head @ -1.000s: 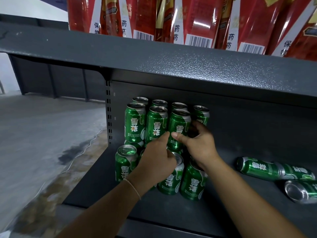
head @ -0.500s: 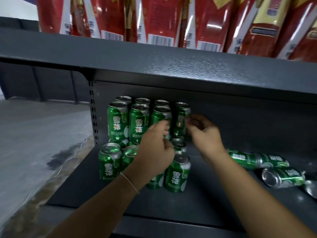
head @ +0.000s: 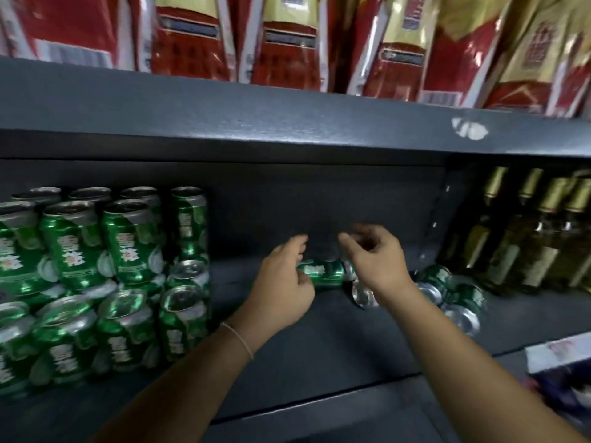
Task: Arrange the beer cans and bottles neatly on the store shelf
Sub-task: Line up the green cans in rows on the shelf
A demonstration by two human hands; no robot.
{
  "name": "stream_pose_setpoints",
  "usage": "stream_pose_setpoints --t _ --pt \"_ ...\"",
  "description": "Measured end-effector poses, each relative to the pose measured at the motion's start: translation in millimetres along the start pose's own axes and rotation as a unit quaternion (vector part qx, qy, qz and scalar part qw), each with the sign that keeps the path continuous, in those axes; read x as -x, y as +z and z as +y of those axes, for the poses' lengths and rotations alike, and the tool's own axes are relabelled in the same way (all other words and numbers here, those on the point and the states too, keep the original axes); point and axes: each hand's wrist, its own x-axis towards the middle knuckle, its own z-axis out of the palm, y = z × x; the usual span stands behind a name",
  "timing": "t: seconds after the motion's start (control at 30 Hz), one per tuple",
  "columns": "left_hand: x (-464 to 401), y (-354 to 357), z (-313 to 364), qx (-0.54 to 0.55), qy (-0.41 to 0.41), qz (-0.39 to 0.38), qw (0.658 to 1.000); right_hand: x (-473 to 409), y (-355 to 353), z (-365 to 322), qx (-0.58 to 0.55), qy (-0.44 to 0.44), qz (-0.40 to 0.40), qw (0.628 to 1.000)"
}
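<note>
**A:** Checking hands: left hand (head: pixel 281 292) and right hand (head: pixel 375 260) are side by side over the middle of the shelf (head: pixel 319 353), apart, not touching each other. Fingers loosely curled on both. Frame is blurred.

**B:** Holding anything?

**A:** Can't tell for the left. Its fingertips sit right at the end of a lying can (head: pixel 323 274), contact or grip not readable. Right hand looks empty, hovering just above that can.

**B:** Rest of the stock?

**A:** Stacked cans (head: pixel 128 244) fill the shelf's left end, two tiers, upright, green labels forward. More loose cans (head: pixel 454 298) lie on their sides right of the right wrist, toward the back; one silver can end (head: pixel 363 295) shows under that wrist. Bottles (head: pixel 511 247) stand upright at the right end, past the slotted upright.

**B:** Above?

**A:** Red packets (head: pixel 287 43) on the upper shelf (head: pixel 224 119). Thin bracelet (head: pixel 240 340) on the left wrist.
</note>
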Motion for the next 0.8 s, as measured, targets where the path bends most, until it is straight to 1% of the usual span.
stream_pose_setpoints --t 0.13,0.23,0.3,0.37,0.47,0.53,0.63,0.8 --pt "-11.8 42.6 5.3 -0.003 -0.006 -0.027 1.000 -13.2 -40.1 38.7 0.123 0.026 -0.002 0.992" --pt "-17.0 68.2 9.0 -0.005 -0.026 -0.045 0.999 -21.1 -58.9 65.1 0.214 0.025 -0.022 0.976" --pt "-18.2 81.6 12.7 -0.008 -0.035 -0.056 0.998 -27.6 -66.1 79.8 0.288 0.023 -0.046 0.956" --pt "-19.3 91.7 17.2 -0.015 -0.039 -0.064 0.997 -33.8 -69.9 90.5 0.367 0.014 -0.072 0.927" --pt "-22.8 102.7 22.0 -0.004 -0.061 -0.082 0.995 -40.3 -69.6 100.1 0.451 -0.003 -0.105 0.886" --pt "-25.3 107.8 22.1 0.005 -0.076 -0.096 0.992 -41.5 -67.5 102.8 0.479 0.001 -0.123 0.869" --pt "-27.9 112.9 19.4 0.014 -0.095 -0.113 0.989 -41.4 -65.6 103.8 0.501 0.008 -0.141 0.854" --pt "-26.5 117.7 11.3 0.017 -0.109 -0.127 0.986 -42.3 -63.7 105.1 0.492 0.022 -0.149 0.858"
